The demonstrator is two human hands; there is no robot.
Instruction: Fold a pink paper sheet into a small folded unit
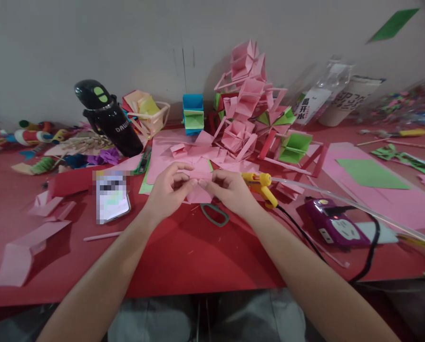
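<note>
Between both hands, over the middle of the red table, is a folded piece of pink paper. My left hand grips its left side, the thumb at the lower edge. On the right side my right hand pinches it with fingers curled; the thumbs nearly meet in the centre. Pink paper sheets lie just behind the hands. Below them, the handle of a pair of scissors sticks out, its blades hidden. A yellow glue gun with a clear glue stick lies beside my right hand.
Pink folded-paper structures stand at the back. A black bottle, a phone and pink paper strips are on the left. A purple power socket with a black cable, green paper and a plastic bottle are on the right.
</note>
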